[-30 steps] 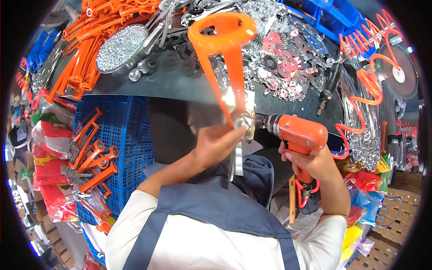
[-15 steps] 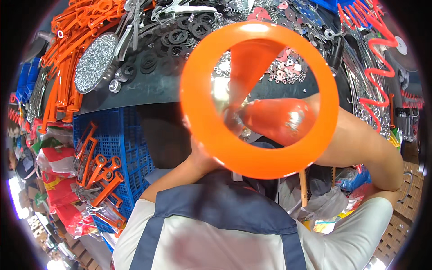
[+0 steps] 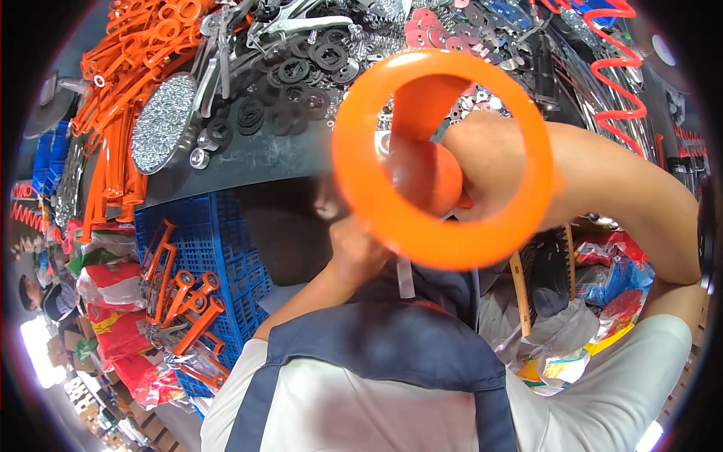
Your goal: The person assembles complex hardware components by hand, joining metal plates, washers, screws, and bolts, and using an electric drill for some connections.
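Head view, looking down past the chest.

Orange ring (image 3: pixel 444 158): large plastic loop, raised very close to the camera, fills the upper centre and blurs at its rim. It is the end of a longer orange part whose stem runs up behind it.

Left hand (image 3: pixel 360 252): raised below and just left of the ring, curled shut around the lower stem of the part. A thin pale metal strip (image 3: pixel 405 275) hangs down from this grip. Fingers closed tight; individual fingertips not resolvable.

Right hand (image 3: pixel 482 169): seen through and behind the ring, forearm coming in from the right. It sits against an orange drill (image 3: pixel 433 177), of which only a rounded body shows inside the loop. Cannot tell how the fingers lie on it; the ring hides them.

Surroundings: the counter (image 3: pixel 248 162) ahead has a grey metal edge and carries black washers (image 3: pixel 301 68), a round tray of small screws (image 3: pixel 164 124), a stack of orange frames (image 3: pixel 124 98) and red washers (image 3: pixel 429 26). A red coiled hose (image 3: pixel 621 68) hangs at upper right. Blue crate (image 3: pixel 218 256) under the counter at left, with loose orange parts in front of it.
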Motion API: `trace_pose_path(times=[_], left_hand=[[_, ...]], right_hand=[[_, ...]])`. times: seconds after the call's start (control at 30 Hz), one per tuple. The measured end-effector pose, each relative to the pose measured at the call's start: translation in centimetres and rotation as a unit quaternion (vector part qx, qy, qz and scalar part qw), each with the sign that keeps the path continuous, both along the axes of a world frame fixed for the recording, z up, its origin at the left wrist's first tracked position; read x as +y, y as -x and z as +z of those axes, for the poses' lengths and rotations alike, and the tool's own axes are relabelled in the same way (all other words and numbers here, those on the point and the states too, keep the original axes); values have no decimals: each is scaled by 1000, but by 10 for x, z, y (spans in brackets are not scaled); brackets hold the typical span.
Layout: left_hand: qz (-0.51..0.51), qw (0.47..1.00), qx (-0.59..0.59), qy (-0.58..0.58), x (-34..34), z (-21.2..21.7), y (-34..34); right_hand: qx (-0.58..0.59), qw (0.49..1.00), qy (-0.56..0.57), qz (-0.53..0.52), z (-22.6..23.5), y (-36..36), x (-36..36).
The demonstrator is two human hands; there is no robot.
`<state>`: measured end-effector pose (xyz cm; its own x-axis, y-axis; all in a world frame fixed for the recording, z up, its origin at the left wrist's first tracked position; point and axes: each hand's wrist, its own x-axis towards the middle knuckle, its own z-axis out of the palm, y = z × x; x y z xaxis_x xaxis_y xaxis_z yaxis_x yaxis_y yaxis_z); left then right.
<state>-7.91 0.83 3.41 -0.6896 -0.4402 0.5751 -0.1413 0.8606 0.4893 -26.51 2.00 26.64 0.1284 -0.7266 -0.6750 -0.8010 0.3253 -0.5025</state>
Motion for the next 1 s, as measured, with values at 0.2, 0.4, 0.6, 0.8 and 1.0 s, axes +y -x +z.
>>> trace_pose_path(times=[0.2, 0.4, 0.6, 0.8, 1.0], left_hand=[[44, 998, -33, -19, 2, 5, 1], [8, 1000, -22, 13, 2, 24, -22], [109, 513, 241, -817, -9, -9, -62], [-41, 483, 237, -842, -1, 21, -74], [-71, 479, 216, -848, 5, 32, -68]], right_hand=[[-9, 999, 35, -14, 8, -4, 14], [-71, 976, 125, -165, 18, 6, 82], [-208, 925, 194, -253, -36, 5, 152], [-316, 894, 197, -250, -82, -8, 159], [-417, 828, 180, -328, -95, -26, 156]])
